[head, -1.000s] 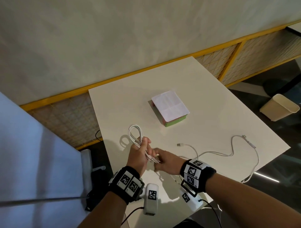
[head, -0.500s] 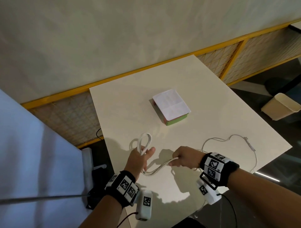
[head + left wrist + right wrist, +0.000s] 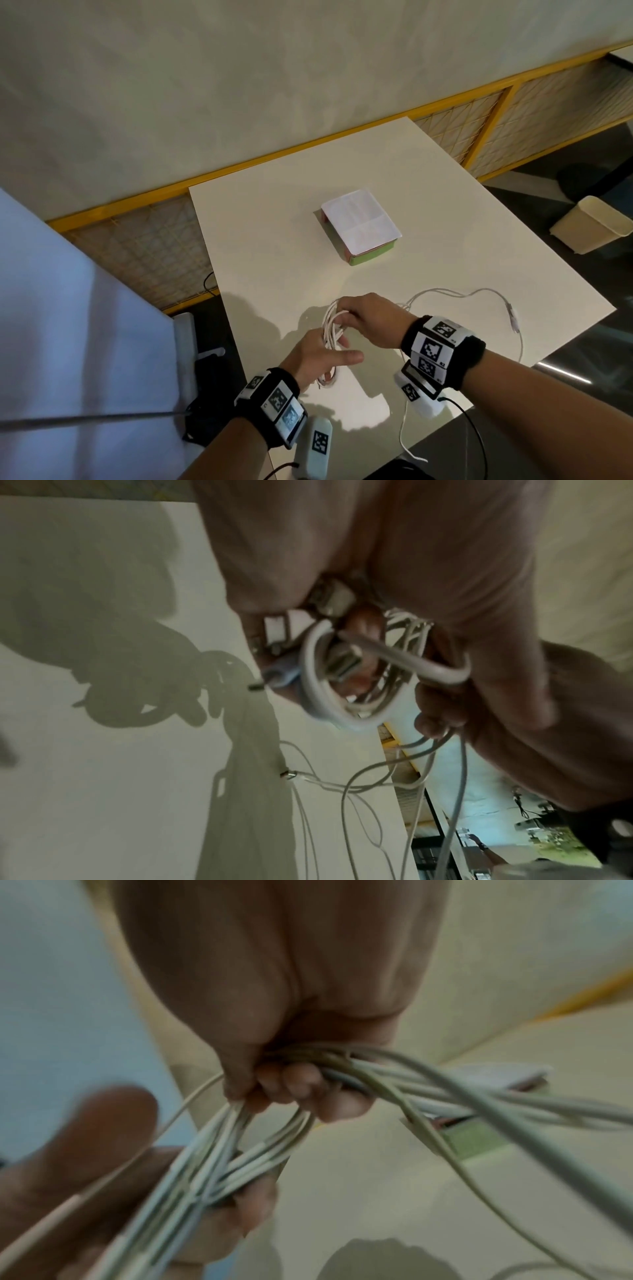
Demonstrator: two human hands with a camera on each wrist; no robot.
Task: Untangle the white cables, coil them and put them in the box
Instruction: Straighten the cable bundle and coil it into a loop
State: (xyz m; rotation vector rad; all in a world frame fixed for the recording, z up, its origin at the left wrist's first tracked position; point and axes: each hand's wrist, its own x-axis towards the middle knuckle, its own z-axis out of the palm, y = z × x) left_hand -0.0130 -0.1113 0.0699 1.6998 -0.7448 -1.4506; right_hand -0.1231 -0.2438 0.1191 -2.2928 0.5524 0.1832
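Both hands are at the near edge of the table [image 3: 274,240], working one coil [image 3: 331,329] of white cable. Left hand [image 3: 315,356] is under the coil with the loops running across its palm; thumb sticks out straight to the right, fingers mostly hidden behind the cable, probably curled round the lower loops. In the left wrist view thick loops and two connector plugs sit bunched against the palm. Right hand [image 3: 368,320] comes over the top, fingers curled down onto the upper end of the coil. Right wrist view is blurry, but the fingertips [image 3: 308,1085] are clamped on a bundle of strands.

Loose cable [image 3: 479,294] trails from the right hand across the table to the right, bends at an inline connector near the right edge, then loops back toward the near edge, where another bit of it hangs off below the right wrist.

Box [image 3: 359,226] sits mid-table, well apart from the hands, lid closed, white top, green side. Bin [image 3: 592,229] on the floor to the right.
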